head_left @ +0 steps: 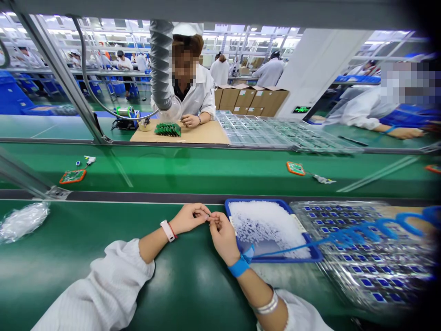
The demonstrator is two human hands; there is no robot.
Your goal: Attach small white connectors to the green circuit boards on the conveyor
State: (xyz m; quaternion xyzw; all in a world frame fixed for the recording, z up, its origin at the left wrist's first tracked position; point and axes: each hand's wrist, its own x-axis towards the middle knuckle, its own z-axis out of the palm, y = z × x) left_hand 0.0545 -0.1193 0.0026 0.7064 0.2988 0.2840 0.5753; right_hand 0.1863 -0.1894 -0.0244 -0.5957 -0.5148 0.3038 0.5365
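Over the green mat (pixel 179 285), my left hand (pixel 189 218) and my right hand (pixel 223 236) meet fingertip to fingertip. Both are closed in a pinch around something very small, too tiny to name. A blue tray (pixel 227 204) stands right beside my right hand, heaped with small white pieces (pixel 265 216). Around my right wrist sits a blue wrist strap (pixel 240 265), its coiled blue cord (pixel 375 230) running off to the right. My left wrist wears a pale band (pixel 168 231).
Clear trays (pixel 365 257) with rows of small blue-faced parts lie at right. A crumpled plastic bag (pixel 24 223) is at far left. Orange-edged circuit boards (pixel 73 176) with white connectors rest on the green belt (pixel 206 170). Across it, a co-worker (pixel 196 92) sits behind green boards (pixel 167 129).
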